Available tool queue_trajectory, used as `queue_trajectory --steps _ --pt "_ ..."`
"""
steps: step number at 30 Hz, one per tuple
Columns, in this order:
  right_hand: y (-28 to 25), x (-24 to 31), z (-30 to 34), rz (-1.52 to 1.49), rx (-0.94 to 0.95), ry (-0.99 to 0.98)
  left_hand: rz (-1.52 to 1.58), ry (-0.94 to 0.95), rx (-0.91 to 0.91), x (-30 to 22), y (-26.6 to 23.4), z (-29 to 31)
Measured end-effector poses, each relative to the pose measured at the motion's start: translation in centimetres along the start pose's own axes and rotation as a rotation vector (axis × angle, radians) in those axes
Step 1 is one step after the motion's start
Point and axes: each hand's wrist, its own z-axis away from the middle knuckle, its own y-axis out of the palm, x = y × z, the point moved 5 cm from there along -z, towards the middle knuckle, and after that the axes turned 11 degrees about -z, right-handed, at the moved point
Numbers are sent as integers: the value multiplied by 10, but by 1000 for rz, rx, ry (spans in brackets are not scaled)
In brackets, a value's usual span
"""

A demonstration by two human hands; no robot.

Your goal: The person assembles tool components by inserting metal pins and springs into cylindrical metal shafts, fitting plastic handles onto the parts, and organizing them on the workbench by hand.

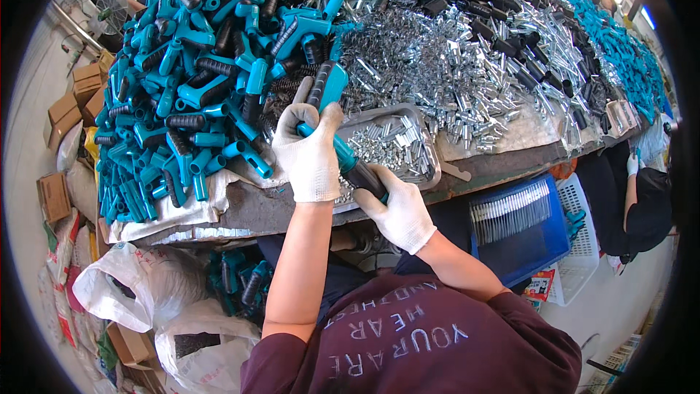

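In my gloved left hand (310, 149) is a teal pistol-shaped tool body (334, 86), its black-ribbed grip standing up past my fingers. Its barrel slants down to the right and ends in a black sleeve. My right hand (399, 210), also in a white glove, closes thumb and fingers round that black end. Just beyond the barrel, a metal tray (430, 138) holds small silvery fittings (390, 138). To the left lies a big heap of similar teal and black tool bodies (211, 80).
Springs (379, 47), metal pins (474, 95) and black sleeves (536, 69) cover the table. Below its edge stand a blue crate (529, 248) and a white basket (583, 248). White sacks (142, 281) and cardboard boxes (64, 113) are at left. Another person (645, 204) works at right.
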Motion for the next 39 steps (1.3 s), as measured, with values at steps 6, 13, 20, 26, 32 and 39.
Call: queue_trajectory --steps 6,13,20,26,32,39 --pt "13 2 29 -1128 603 657 385 -65 338 -23 14 15" --pt "0 2 28 -1043 726 525 782 117 828 -64 9 1" --pt "10 7 51 -854 983 587 -278 26 779 -53 4 -16" --pt "-34 -14 23 -945 528 614 -424 -85 788 -42 0 -20" --pt "-28 -48 25 -650 479 647 -216 -12 956 -50 18 -4" --pt "-4 -57 45 -654 565 634 -211 67 1122 -46 36 2"
